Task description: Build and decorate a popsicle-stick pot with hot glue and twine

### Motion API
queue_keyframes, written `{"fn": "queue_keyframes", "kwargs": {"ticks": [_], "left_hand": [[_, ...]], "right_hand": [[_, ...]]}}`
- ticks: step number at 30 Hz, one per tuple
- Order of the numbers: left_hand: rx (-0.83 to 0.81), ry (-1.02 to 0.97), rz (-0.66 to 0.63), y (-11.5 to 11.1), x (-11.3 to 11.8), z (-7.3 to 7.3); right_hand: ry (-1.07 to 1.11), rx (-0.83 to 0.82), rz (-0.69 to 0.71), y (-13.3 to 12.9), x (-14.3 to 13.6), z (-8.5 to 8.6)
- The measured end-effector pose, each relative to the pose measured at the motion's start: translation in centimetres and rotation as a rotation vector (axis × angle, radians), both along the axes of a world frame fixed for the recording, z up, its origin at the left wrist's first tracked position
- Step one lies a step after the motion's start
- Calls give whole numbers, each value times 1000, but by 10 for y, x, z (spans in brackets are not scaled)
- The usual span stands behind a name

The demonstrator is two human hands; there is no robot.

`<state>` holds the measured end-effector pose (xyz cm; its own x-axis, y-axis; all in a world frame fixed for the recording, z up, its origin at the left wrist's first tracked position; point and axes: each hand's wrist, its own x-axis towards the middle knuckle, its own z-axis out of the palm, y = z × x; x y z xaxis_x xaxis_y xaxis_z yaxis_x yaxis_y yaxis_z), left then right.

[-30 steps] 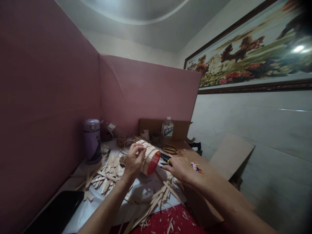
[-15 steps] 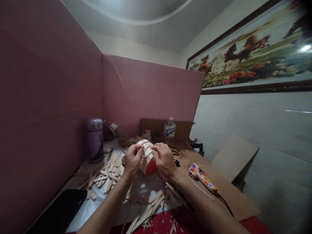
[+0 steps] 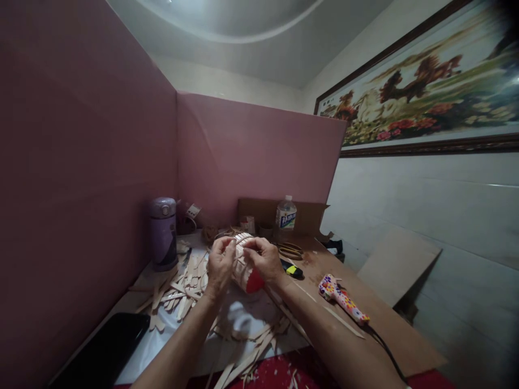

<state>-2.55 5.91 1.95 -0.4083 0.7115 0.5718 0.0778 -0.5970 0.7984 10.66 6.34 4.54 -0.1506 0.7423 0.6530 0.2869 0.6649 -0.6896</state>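
Note:
A small cylinder (image 3: 242, 276) sided with pale wooden craft sticks lies tilted between my hands, its red end (image 3: 255, 282) facing me. Thin brown cord (image 3: 244, 238) runs around its stick side. My left hand (image 3: 221, 266) is closed at the cylinder's left, thumb and forefinger pinching the cord. Over the top right side, my right hand (image 3: 265, 260) is closed too, its bent fingertips together at the cord and touching the sticks. The fingers partly hide the cord between them.
Loose craft sticks (image 3: 184, 294) lie heaped at left, near a purple flask (image 3: 163, 233) and a black phone-like slab (image 3: 103, 351). To the right are scissors (image 3: 290, 250), a yellow-black cutter (image 3: 292, 269) and a flowered glue gun (image 3: 344, 300) with its cable. A bottle (image 3: 286, 216) stands behind.
My right hand has drawn back from lying across the cylinder, and its fingertips now close near my left fingers. The yellow-black cutter shows more fully. The view has shifted slightly.

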Motion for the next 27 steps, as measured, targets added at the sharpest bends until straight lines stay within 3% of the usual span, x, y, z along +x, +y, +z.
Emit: {"fn": "queue_keyframes", "kwargs": {"ticks": [4,10,13,19,27], "left_hand": [[-160,-28,-16,6,-13,-2],[-273,-10,-345,-3,-17,4],[-295,-69,-439,-9,-15,10],[-274,-116,-510,-15,-6,16],[-214,-36,-495,-18,0,16]], "right_hand": [[14,-25,2,0,2,-1],[-18,-13,-8,-15,12,3],[-108,69,-33,-24,21,7],[-297,254,45,-34,38,17],[-628,375,-60,-45,45,25]]}}
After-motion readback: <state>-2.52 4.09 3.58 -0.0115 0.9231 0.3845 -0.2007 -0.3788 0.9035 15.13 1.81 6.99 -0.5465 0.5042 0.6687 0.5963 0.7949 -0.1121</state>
